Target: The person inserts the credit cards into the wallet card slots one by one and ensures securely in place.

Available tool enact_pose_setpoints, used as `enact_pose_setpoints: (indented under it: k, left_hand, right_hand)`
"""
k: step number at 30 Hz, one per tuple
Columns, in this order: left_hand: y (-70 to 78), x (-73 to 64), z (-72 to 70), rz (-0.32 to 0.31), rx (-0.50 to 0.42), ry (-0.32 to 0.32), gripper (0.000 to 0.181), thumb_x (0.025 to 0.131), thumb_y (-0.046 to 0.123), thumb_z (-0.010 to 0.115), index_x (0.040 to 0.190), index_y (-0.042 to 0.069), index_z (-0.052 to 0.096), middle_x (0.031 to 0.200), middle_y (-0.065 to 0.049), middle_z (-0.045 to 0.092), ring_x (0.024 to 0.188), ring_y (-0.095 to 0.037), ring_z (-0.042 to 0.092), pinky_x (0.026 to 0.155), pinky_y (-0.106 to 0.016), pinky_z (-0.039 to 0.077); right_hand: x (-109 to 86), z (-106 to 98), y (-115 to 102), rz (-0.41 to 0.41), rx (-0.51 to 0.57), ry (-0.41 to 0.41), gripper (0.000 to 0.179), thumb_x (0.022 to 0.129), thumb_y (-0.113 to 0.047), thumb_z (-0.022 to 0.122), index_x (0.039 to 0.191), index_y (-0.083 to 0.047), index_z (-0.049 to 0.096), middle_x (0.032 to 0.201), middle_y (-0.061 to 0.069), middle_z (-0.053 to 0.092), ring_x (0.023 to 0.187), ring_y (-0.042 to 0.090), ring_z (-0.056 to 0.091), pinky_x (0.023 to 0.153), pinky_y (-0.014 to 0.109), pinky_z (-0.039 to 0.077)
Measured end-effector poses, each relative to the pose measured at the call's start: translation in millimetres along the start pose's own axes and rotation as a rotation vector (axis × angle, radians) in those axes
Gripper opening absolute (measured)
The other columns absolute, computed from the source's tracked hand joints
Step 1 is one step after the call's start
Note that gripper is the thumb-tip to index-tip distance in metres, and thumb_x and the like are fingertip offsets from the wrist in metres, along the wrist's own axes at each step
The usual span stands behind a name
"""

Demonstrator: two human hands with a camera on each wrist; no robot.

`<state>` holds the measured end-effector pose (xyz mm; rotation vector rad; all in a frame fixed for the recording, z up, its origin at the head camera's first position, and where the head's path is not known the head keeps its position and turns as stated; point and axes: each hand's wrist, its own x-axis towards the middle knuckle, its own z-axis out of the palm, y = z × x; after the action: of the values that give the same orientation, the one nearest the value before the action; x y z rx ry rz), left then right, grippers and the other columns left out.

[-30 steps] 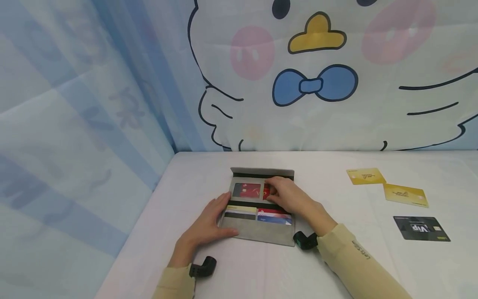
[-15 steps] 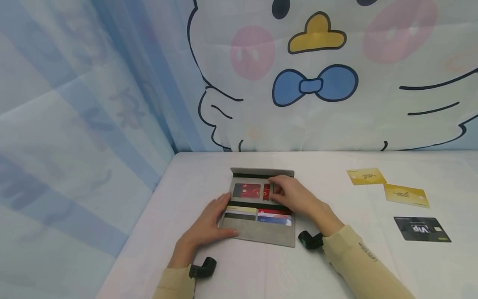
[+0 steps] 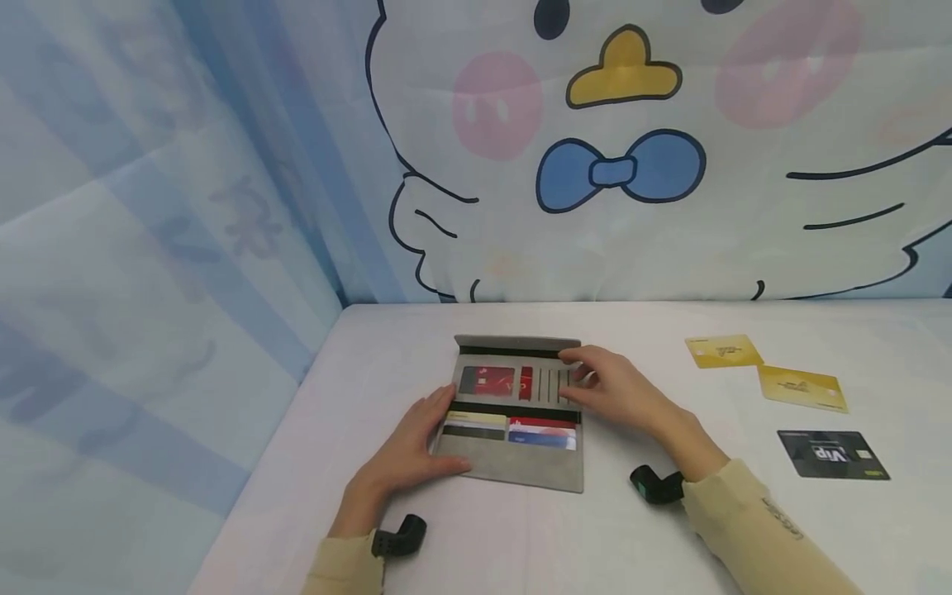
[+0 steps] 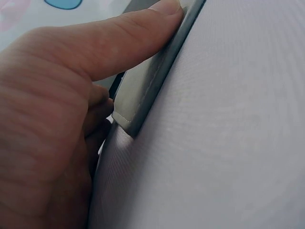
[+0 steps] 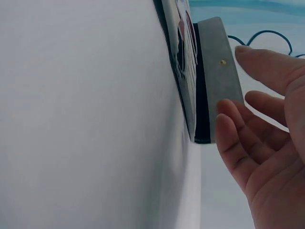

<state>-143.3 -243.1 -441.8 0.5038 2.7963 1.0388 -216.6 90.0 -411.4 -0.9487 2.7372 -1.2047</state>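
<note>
A grey wallet [image 3: 513,469] lies unfolded on the white table. Its upper panel bears a red-and-dark card [image 3: 488,381], with part of a second red card [image 3: 525,383] beside it and narrow slots to the right. Below, a yellow-topped card [image 3: 476,424] and a red-and-blue card [image 3: 543,434] stick out of a pocket. My left hand [image 3: 405,446] rests at the wallet's left side, thumb pressing its lower edge [image 4: 143,86]. At the upper right side, my right hand [image 3: 621,388] has thumb and fingers apart, nothing between them, near the wallet's flap [image 5: 219,76].
To the right lie two gold cards [image 3: 724,351], [image 3: 802,388] and a black VIP card [image 3: 833,454]. A cartoon-printed cloth [image 3: 617,248] hangs behind the table, and a pale blue curtain [image 3: 149,330] at the left.
My right hand has slid rightward off the second red card to the wallet's right edge, uncovering the narrow slots. My left hand stays in place.
</note>
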Motion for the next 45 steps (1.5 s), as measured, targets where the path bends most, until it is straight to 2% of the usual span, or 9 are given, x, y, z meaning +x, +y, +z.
enact_pose_setpoints:
  k: [7,11,20,24,31,37,39,42,45]
  left_hand:
    - [-0.2,-2.0,0.5,0.002,-0.002,0.007,0.107,0.079,0.045,0.082,0.161,0.009,0.025,0.165,-0.009,0.025,0.15,-0.033,0.02,0.121,-0.053,0.016]
    - [1.0,-3.1,0.1,-0.025,0.003,-0.001,0.108,0.078,0.048,0.081,0.162,0.011,0.023,0.166,-0.007,0.024,0.151,-0.031,0.019,0.121,-0.052,0.016]
    - [2.1,-3.5,0.1,-0.039,0.006,-0.005,0.109,0.078,0.051,0.081,0.162,0.012,0.023,0.166,-0.007,0.024,0.151,-0.032,0.019,0.121,-0.054,0.016]
    - [1.2,-4.0,-0.9,-0.05,0.02,-0.002,0.11,0.077,0.054,0.08,0.162,0.014,0.023,0.166,-0.006,0.023,0.151,-0.031,0.018,0.12,-0.055,0.017]
    - [1.8,-2.5,-0.5,-0.028,0.019,-0.011,0.11,0.078,0.053,0.08,0.162,0.013,0.021,0.166,-0.007,0.022,0.151,-0.032,0.017,0.121,-0.055,0.014]
    - [3.2,-1.6,0.8,-0.038,0.018,-0.009,0.111,0.078,0.054,0.079,0.162,0.013,0.021,0.166,-0.007,0.023,0.151,-0.032,0.017,0.121,-0.054,0.015]
    - [3.4,-1.6,1.1,-0.049,0.013,-0.006,0.111,0.078,0.055,0.079,0.163,0.014,0.021,0.166,-0.006,0.023,0.151,-0.032,0.017,0.121,-0.055,0.016]
    - [3.2,-1.3,1.8,-0.056,0.01,-0.004,0.111,0.078,0.056,0.079,0.163,0.015,0.021,0.166,-0.005,0.023,0.151,-0.032,0.017,0.12,-0.057,0.017]
    - [3.2,-1.0,2.9,-0.051,0.006,-0.002,0.111,0.078,0.056,0.079,0.163,0.015,0.021,0.166,-0.005,0.023,0.151,-0.032,0.018,0.12,-0.057,0.018]
  right_hand:
    - [-18.6,-12,1,0.049,0.025,0.015,0.052,0.089,-0.014,0.079,0.134,0.003,0.059,0.122,0.016,0.065,0.101,0.024,0.064,0.085,0.041,0.057]
    - [-33.7,-23,2,0.069,0.032,0.028,0.054,0.089,-0.015,0.08,0.136,0.0,0.058,0.122,0.014,0.065,0.1,0.023,0.064,0.086,0.039,0.057]
    - [-75.4,-47,14,0.106,0.06,0.064,0.058,0.089,-0.019,0.08,0.139,-0.005,0.056,0.123,0.009,0.065,0.1,0.018,0.064,0.084,0.023,0.055]
    - [-91.3,-57,21,0.127,0.027,0.089,0.057,0.088,-0.018,0.081,0.138,-0.004,0.055,0.12,0.01,0.066,0.098,0.015,0.064,0.082,0.021,0.054]
    - [-119.2,-75,30,0.202,-0.086,0.113,0.063,0.086,-0.021,0.083,0.138,-0.004,0.054,0.121,0.01,0.065,0.097,0.007,0.061,0.08,0.015,0.052]
    - [-142.7,-90,44,0.225,-0.152,0.158,0.067,0.081,-0.016,0.087,0.136,0.0,0.051,0.119,0.015,0.063,0.092,-0.005,0.057,0.075,0.011,0.049]
    - [-149.3,-94,49,0.256,-0.17,0.153,0.069,0.081,-0.017,0.087,0.137,0.0,0.05,0.12,0.017,0.062,0.092,-0.002,0.058,0.074,0.01,0.049]
    - [-159.0,-101,55,0.302,-0.189,0.14,0.072,0.081,-0.018,0.087,0.138,0.001,0.047,0.12,0.019,0.06,0.094,0.009,0.061,0.072,0.01,0.048]
    - [-168.4,-107,60,0.34,-0.217,0.149,0.075,0.081,-0.02,0.087,0.139,0.002,0.045,0.12,0.02,0.059,0.093,0.009,0.06,0.069,0.01,0.047]
